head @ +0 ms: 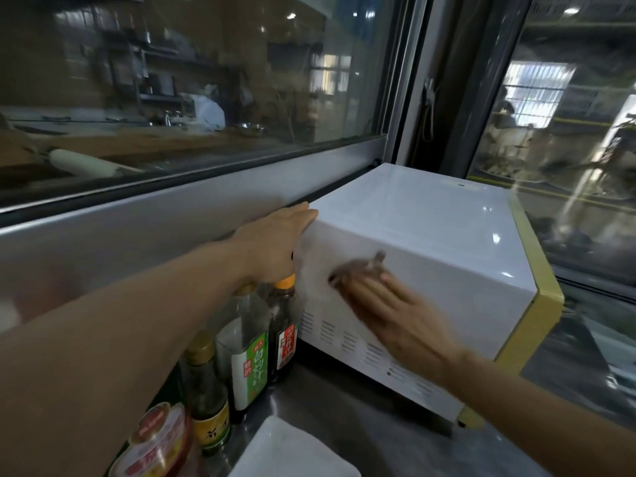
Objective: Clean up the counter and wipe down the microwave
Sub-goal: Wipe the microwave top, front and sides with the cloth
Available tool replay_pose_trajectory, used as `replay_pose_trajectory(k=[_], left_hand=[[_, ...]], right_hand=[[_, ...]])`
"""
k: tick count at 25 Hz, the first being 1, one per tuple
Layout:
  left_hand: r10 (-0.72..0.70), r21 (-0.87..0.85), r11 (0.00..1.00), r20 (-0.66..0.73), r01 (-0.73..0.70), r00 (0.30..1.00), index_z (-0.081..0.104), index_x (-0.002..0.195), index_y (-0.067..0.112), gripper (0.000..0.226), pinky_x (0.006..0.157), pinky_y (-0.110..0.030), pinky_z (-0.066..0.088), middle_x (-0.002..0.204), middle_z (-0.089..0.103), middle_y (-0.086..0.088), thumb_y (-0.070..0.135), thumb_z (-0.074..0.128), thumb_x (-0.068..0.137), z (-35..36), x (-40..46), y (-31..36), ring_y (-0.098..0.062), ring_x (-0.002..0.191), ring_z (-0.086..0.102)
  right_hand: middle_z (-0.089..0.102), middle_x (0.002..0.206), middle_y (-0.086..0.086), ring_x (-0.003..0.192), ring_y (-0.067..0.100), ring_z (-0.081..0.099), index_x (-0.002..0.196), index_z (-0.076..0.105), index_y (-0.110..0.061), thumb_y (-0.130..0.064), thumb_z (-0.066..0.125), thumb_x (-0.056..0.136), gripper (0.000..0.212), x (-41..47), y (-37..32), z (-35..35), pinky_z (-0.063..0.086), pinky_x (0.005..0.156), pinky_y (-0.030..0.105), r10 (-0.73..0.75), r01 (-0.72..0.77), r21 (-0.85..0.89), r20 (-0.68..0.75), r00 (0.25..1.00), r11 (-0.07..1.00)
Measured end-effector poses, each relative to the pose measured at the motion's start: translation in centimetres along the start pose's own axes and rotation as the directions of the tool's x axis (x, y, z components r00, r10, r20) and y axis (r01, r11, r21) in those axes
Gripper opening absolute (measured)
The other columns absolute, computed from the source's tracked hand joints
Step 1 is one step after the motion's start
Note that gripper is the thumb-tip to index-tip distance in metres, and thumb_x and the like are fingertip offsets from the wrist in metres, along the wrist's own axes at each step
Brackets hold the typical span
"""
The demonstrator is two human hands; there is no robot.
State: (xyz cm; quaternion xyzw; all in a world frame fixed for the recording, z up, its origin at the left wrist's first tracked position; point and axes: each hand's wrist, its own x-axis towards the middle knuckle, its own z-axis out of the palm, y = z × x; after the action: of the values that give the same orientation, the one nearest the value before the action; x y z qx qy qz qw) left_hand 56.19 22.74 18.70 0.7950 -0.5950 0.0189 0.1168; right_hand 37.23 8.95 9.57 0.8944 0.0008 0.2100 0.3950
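The right hand (385, 304) is motion-blurred; flat fingers press a dark cloth (364, 266), mostly hidden, against the glossy white microwave (430, 235) side on the steel counter (327, 401). The left hand (278, 242), fingers extended, rests on its rear corner above bottles (247, 346).

One glossy white microwave with a yellow front frame (430, 242) stood there, beside three tall glass condiment bottles (248, 349), one red-lidded jar (161, 438), and two bare hands (275, 235).
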Motion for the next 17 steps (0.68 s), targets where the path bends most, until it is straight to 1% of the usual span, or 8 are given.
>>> replay_pose_trajectory(k=[2, 4, 7, 9, 10, 13, 15, 17], left_hand=[[-0.014, -0.060, 0.998, -0.018, 0.013, 1.000, 0.007, 0.151, 0.013, 0.088, 0.113, -0.024, 0.017, 0.159, 0.012, -0.004, 0.017, 0.063, 0.084, 0.1, 0.0, -0.1, -0.015, 0.146, 0.015], [-0.071, -0.127, 0.990, -0.044, 0.065, 0.997, 0.002, 0.151, 0.015, 0.096, 0.108, -0.028, 0.028, 0.156, 0.024, -0.006, 0.018, 0.067, 0.081, 0.3, 0.2, -0.4, -0.023, 0.140, 0.030], [-0.116, -0.179, 0.978, -0.043, 0.107, 0.992, -0.001, 0.151, 0.019, 0.104, 0.100, -0.027, 0.035, 0.156, 0.025, 0.001, 0.008, 0.070, 0.076, 0.5, 0.4, -0.7, -0.024, 0.135, 0.037], [-0.127, -0.183, 0.975, -0.016, 0.122, 0.992, -0.001, 0.151, 0.022, 0.107, 0.100, -0.030, 0.038, 0.155, 0.028, -0.001, 0.007, 0.072, 0.074, 0.5, 0.2, -0.7, -0.026, 0.132, 0.042], [-0.135, -0.181, 0.975, -0.001, 0.132, 0.991, 0.000, 0.150, 0.024, 0.108, 0.102, -0.033, 0.041, 0.152, 0.032, -0.003, 0.007, 0.073, 0.073, 0.4, 0.1, -0.7, -0.028, 0.129, 0.045], [-0.141, -0.191, 0.971, 0.030, 0.144, 0.990, -0.001, 0.149, 0.026, 0.112, 0.086, -0.041, 0.052, 0.137, 0.048, -0.013, 0.008, 0.076, 0.070, 0.3, -0.2, -0.6, -0.027, 0.103, 0.060], [-0.122, -0.191, 0.974, 0.025, 0.124, 0.992, 0.001, 0.148, 0.026, 0.112, 0.063, -0.029, 0.053, 0.125, 0.055, -0.014, 0.009, 0.078, 0.068, 0.3, -0.1, -0.7, -0.016, 0.075, 0.061], [-0.111, -0.186, 0.976, 0.013, 0.111, 0.994, 0.001, 0.148, 0.026, 0.113, 0.057, -0.023, 0.049, 0.122, 0.055, -0.014, 0.009, 0.079, 0.067, 0.6, 0.0, -0.9, -0.014, 0.069, 0.059]], right_hand=[[0.045, 0.136, 0.020, 0.133, 0.038, 0.038, 0.137, 0.043, 0.001, -0.009, 0.040, 0.087, 0.051, 3.0, 2.0, -0.4, 0.027, 0.113, 0.050, 0.133, -0.135, -0.004, -0.107, 0.985, 0.991], [0.047, 0.137, 0.019, 0.133, 0.039, 0.038, 0.139, 0.040, 0.000, -0.011, 0.035, 0.087, 0.053, 4.7, 2.0, -0.5, 0.025, 0.112, 0.050, 0.150, -0.155, -0.043, -0.096, 0.984, 0.987], [0.039, 0.149, 0.010, 0.140, 0.029, 0.028, 0.144, 0.034, -0.010, -0.019, 0.037, 0.087, 0.057, 3.0, -0.6, 0.8, 0.012, 0.118, 0.044, -0.007, 0.011, -0.076, 0.058, 0.998, 0.997], [0.021, 0.156, 0.008, 0.144, 0.028, 0.009, 0.148, 0.017, -0.012, -0.022, 0.030, 0.087, 0.063, 1.8, -1.3, 1.0, -0.007, 0.118, 0.047, -0.123, 0.139, -0.069, 0.193, 0.973, 0.988], [0.016, 0.157, 0.008, 0.144, 0.028, 0.005, 0.149, 0.013, -0.012, -0.021, 0.028, 0.087, 0.064, 2.2, -0.9, 0.7, -0.009, 0.117, 0.050, -0.144, 0.163, -0.083, 0.199, 0.969, 0.983], [0.032, 0.152, 0.007, 0.143, 0.025, 0.023, 0.145, 0.031, -0.013, -0.023, 0.037, 0.086, 0.061, 5.6, 0.5, -0.1, 0.011, 0.119, 0.046, -0.027, 0.036, -0.179, 0.048, 0.998, 0.983], [0.039, 0.148, 0.005, 0.140, 0.023, 0.030, 0.142, 0.038, -0.014, -0.026, 0.035, 0.087, 0.057, 7.8, 0.9, -0.4, 0.020, 0.117, 0.042, 0.027, -0.030, -0.192, -0.019, 0.999, 0.981], [0.037, 0.150, 0.005, 0.141, 0.023, 0.028, 0.143, 0.037, -0.015, -0.028, 0.033, 0.087, 0.058, 8.1, 0.2, 0.4, 0.016, 0.116, 0.041, 0.049, -0.051, -0.186, -0.017, 0.999, 0.981]])
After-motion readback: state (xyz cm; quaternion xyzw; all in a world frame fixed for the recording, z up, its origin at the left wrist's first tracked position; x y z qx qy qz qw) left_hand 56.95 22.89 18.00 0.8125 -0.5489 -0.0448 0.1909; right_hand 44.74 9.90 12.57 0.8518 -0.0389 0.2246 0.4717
